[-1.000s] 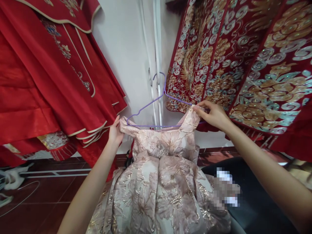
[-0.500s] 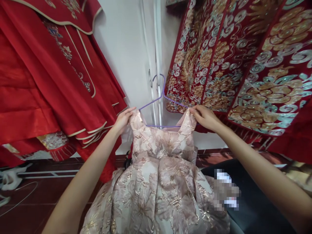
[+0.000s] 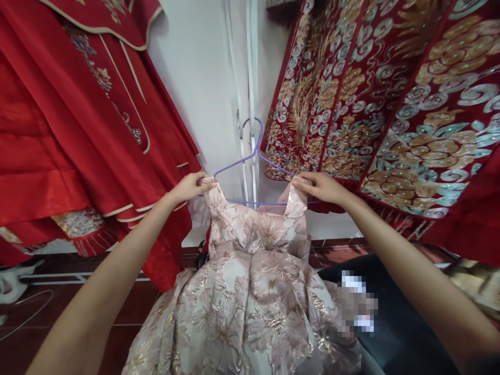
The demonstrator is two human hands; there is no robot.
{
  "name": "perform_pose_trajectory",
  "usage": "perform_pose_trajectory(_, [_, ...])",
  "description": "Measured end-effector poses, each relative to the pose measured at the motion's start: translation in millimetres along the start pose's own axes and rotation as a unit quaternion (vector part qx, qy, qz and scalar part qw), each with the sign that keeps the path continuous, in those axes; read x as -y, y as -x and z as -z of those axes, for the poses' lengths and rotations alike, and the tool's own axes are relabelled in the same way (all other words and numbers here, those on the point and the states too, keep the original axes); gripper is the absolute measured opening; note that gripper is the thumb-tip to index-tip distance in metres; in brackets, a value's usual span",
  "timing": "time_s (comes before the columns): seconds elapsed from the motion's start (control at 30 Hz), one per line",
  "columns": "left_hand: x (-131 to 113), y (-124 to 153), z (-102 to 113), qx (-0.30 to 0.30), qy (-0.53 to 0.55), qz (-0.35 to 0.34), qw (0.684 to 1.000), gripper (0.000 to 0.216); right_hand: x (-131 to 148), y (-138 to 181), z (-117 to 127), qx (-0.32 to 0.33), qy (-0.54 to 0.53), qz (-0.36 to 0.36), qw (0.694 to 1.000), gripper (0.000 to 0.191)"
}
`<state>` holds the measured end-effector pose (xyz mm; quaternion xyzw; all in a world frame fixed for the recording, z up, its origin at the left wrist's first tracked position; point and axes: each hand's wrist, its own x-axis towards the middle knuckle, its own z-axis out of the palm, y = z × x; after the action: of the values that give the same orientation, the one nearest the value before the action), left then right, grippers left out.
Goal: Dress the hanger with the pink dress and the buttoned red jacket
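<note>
A pale pink dress (image 3: 253,281) with metallic flower patterns hangs in front of me on a purple hanger (image 3: 255,149). The hanger's hook is at the thin white rail that runs up the wall. My left hand (image 3: 191,186) pinches the dress's left shoulder strap near the hanger's arm. On the other side, my right hand (image 3: 318,186) has its fingers closed on the right strap. The wide skirt spreads downward to the bottom of the view. Parts of the hanger's ends are hidden by the straps and fingers.
Red garments (image 3: 94,104) hang on the left, and a dark red embroidered garment (image 3: 375,104) hangs on the right. A white rail (image 3: 253,67) stands against the wall between them. At lower right lies a black surface (image 3: 406,312), and a white stand (image 3: 15,284) is on the dark floor at left.
Both hands and the straps have shifted slightly left, along with the hanger. My left fingers have moved round the front of the strap. Both hands still hold the dress.
</note>
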<state>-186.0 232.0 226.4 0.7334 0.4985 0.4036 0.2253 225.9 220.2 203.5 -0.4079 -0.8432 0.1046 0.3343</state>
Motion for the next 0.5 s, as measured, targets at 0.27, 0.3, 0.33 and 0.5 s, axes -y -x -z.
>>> perform_pose_trajectory(0.27, [63.8,40.3,-71.1,-0.047,0.283,0.149,0.946,0.055,-45.6,25.1,-38.6,-0.065,-0.482,-0.199,0.851,0.041])
perform_pose_trajectory(0.3, [70.5,50.8,-83.0,-0.024,0.263,0.175,0.949,0.055,-47.6,34.3,-52.8,-0.087,-0.505,-0.198,0.836,0.042])
perform_pose_trajectory(0.33, [75.8,61.1,-93.5,0.023,0.243,0.193,0.95,0.054,-47.9,44.4,-67.2,-0.1,-0.511,-0.202,0.829,0.04])
perform_pose_trajectory(0.5, [85.1,100.8,-114.6,0.099,0.199,0.228,0.948,0.059,-32.7,92.4,-123.6,-0.018,-0.355,-0.246,0.902,0.044])
